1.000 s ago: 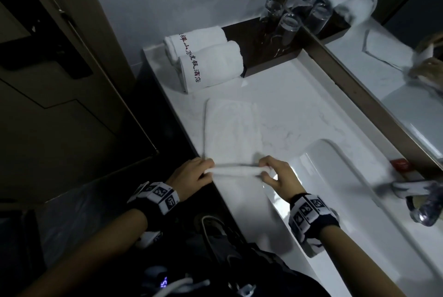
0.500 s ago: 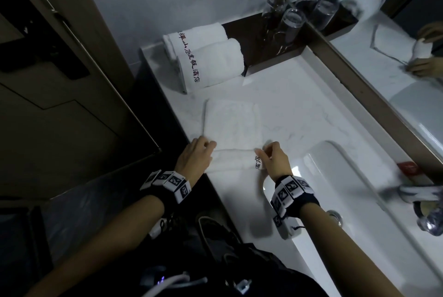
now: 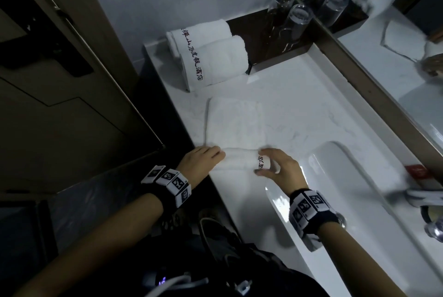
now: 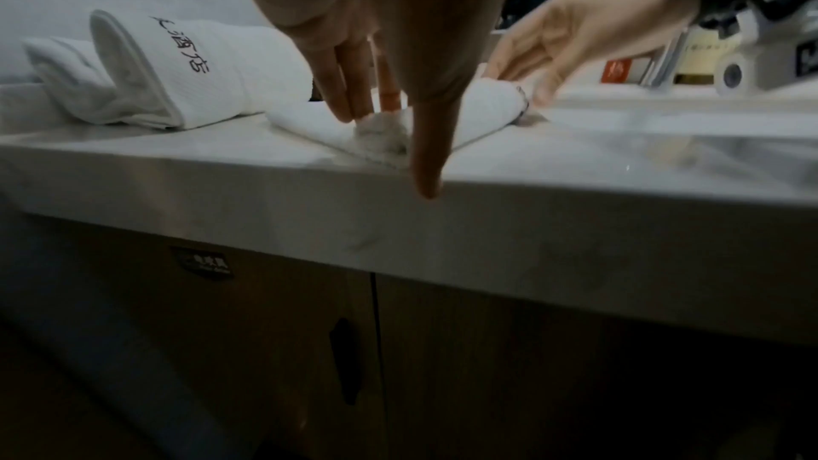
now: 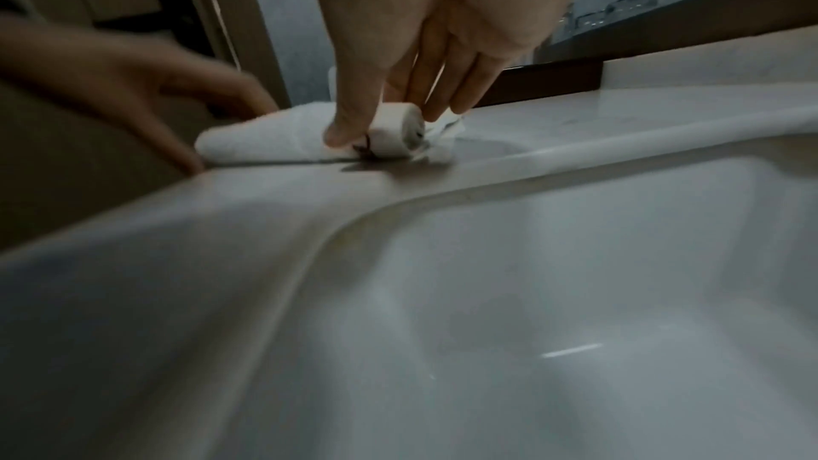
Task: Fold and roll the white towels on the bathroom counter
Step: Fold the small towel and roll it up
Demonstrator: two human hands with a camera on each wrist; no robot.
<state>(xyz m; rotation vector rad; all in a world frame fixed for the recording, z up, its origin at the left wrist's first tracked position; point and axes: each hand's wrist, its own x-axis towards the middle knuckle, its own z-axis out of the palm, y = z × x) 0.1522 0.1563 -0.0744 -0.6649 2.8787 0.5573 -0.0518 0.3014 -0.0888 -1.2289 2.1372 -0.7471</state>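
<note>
A white towel point(image 3: 235, 124) lies as a folded strip on the marble counter point(image 3: 299, 109). Its near end is wound into a small roll point(image 3: 239, 161) with dark characters showing at the right end. My left hand point(image 3: 213, 156) holds the roll's left end, fingers over the top and thumb in front by the counter edge. My right hand point(image 3: 260, 162) pinches the right end between thumb and fingers. In the right wrist view the roll's spiral end point(image 5: 400, 133) shows between thumb and fingers point(image 5: 438, 107). In the left wrist view my fingers point(image 4: 350, 97) press on the roll point(image 4: 482, 104).
Two finished rolled towels point(image 3: 211, 59) with printed characters lie at the counter's back left. A dark tray point(image 3: 259, 32) with upturned glasses point(image 3: 299, 18) stands behind them by the mirror. The sink basin point(image 3: 359, 200) lies right of my hands, the faucet point(image 3: 426, 196) at far right.
The roll has grown thicker and moved away from the counter's front edge along the strip. Both hands followed it forward, and the printed characters came into view at the right end.
</note>
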